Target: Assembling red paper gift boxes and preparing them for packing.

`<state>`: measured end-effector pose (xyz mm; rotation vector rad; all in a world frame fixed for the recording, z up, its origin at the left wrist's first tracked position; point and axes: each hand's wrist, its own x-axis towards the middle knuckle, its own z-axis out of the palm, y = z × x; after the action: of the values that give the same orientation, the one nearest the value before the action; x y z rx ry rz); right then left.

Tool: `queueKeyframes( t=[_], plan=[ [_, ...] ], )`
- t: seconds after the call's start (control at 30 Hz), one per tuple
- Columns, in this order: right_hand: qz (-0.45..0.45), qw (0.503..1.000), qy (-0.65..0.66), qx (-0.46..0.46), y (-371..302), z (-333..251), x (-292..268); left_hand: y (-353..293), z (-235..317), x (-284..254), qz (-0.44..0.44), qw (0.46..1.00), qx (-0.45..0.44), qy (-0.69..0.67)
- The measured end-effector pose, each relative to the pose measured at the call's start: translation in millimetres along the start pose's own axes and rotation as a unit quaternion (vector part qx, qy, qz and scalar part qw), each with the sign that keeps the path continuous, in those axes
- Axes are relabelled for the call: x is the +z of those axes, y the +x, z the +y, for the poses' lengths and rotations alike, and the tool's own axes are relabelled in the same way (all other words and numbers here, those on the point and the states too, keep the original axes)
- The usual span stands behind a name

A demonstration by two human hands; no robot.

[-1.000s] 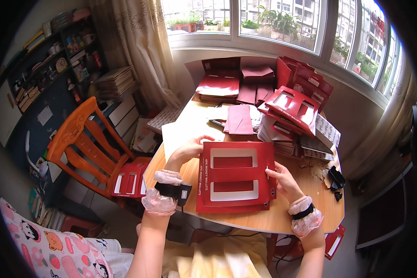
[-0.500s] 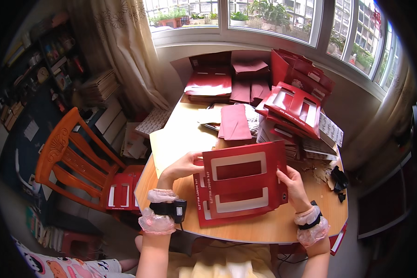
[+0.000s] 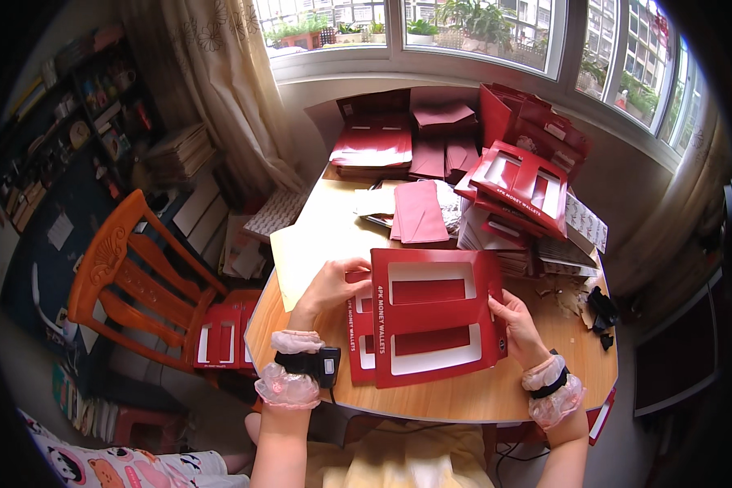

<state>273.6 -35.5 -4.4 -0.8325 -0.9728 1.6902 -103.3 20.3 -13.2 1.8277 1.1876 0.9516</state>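
Note:
In front of me is a flat red cardboard wallet package (image 3: 429, 319) with two white-edged window cutouts, raised at a tilt above the table. My right hand (image 3: 519, 324) grips its right edge, thumb in front and fingers behind. My left hand (image 3: 333, 291) is at the upper left edge, fingers bent and closed around the cardboard; their tips are partly hidden. Behind the front package, a second red package (image 3: 361, 358) of the same kind sticks out to the left and looks close to the tabletop. Both wrists wear pinkish plastic-like cuffs and black straps.
Stacked red packages (image 3: 516, 191) lean at the far right, and another pile (image 3: 372, 146) stands far left. Dark red envelopes (image 3: 419, 213) lie mid-table (image 3: 293, 382). Black scraps (image 3: 602, 309) sit near the right edge. An orange wooden chair (image 3: 130, 285) bears more red packages (image 3: 220, 335).
The front package has shifted right and turned straighter, so more of the package behind it shows at the left. Both hands keep to its edges. The whole view has shifted slightly.

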Motion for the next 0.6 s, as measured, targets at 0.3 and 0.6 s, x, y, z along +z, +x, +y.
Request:
queueKeyframes(
  t=[0.3,0.6],
  plan=[
    [0.004,1.0,0.012,0.013,-2,4,1,0,1,2,0.065,0.991,0.085,0.08],
    [0.05,0.992,-0.077,-0.088,-3,4,9,0,15,13,-0.073,0.981,-0.024,-0.179]
  ],
)
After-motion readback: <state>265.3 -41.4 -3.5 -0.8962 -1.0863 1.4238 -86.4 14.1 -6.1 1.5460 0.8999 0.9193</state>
